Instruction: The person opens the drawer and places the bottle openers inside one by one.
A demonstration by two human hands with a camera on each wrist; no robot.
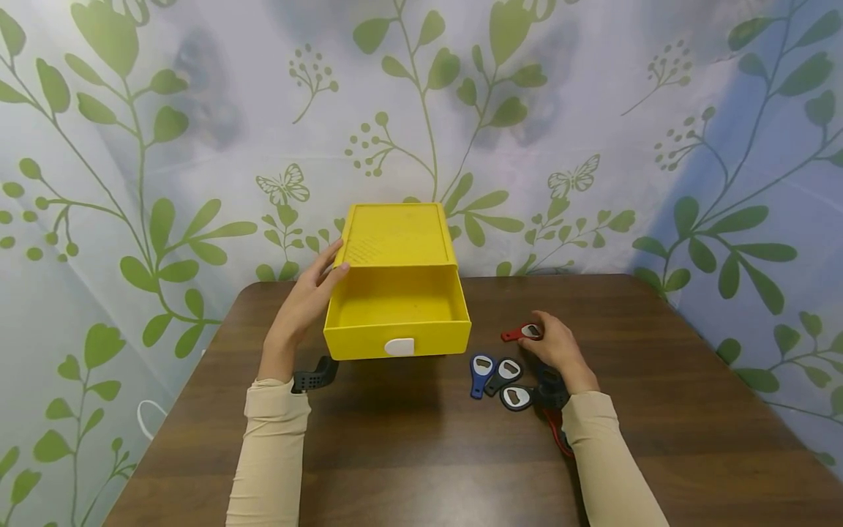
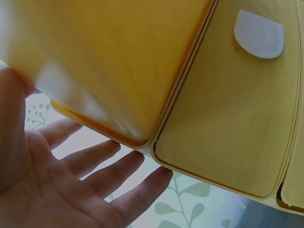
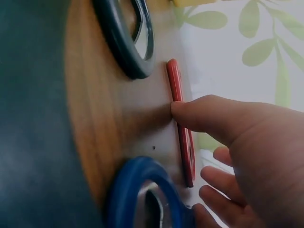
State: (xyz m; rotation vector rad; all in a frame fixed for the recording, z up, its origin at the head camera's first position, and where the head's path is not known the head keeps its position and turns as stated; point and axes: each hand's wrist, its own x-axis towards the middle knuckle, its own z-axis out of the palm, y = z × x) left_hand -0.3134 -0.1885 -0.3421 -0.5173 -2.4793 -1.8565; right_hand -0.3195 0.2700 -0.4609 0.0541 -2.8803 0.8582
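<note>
Left hand (image 1: 306, 300) released, fingers straight against left side of yellow drawer box (image 1: 398, 234). Right hand (image 1: 560, 345): thumb touches red bottle opener (image 1: 511, 335), can't tell if grasped.

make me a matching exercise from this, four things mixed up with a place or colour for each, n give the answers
Things
1. left hand
2. right hand
3. drawer handle
4. blue opener

Places and colours
A. white
B. touching the yellow box
C. leftmost of the openers in the head view
D. touching a red opener

Pairs: 1-B, 2-D, 3-A, 4-C
</note>
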